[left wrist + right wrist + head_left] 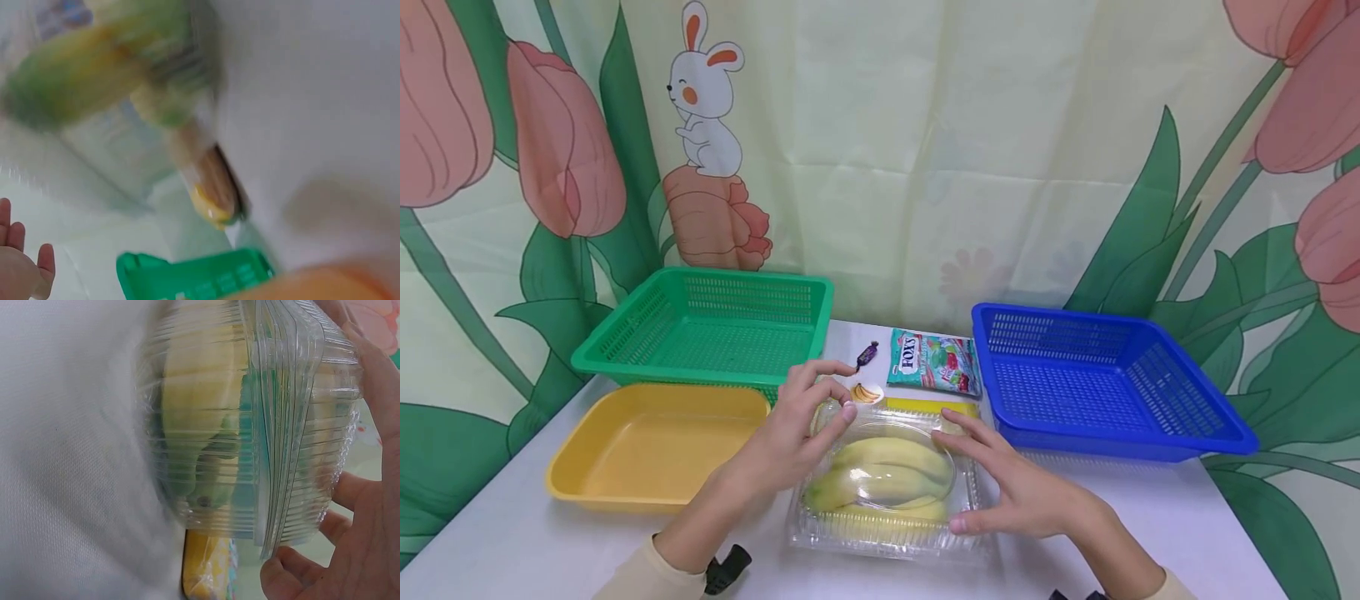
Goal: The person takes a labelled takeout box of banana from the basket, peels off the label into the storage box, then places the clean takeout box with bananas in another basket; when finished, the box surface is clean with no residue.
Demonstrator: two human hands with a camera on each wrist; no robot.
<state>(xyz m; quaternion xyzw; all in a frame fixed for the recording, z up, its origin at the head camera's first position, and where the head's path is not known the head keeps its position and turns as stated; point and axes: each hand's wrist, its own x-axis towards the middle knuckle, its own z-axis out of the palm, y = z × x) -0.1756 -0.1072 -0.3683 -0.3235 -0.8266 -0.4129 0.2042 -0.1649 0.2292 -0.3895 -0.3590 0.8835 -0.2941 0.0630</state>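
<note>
A clear plastic clamshell box [887, 546] stands on the white table with several yellow-green bananas [887, 471] inside. Its lid lies over the fruit, and the right wrist view shows lid and base rims [265, 437] close together. My left hand [797, 425] hovers at the box's far left corner, fingers loosely bent and thumb near the lid's edge. Over the lid's right side my right hand [1000, 483] is spread, index finger at the far edge and thumb at the near right. The left wrist view is heavily blurred.
Behind the box lie a yellow packet [932, 407], a small banana picture [867, 393], a purple wrapped candy [867, 354] and a FOX'S candy bag [934, 362]. A green basket [625, 358] and yellow tray [568, 475] stand left, a blue basket [1105, 442] right.
</note>
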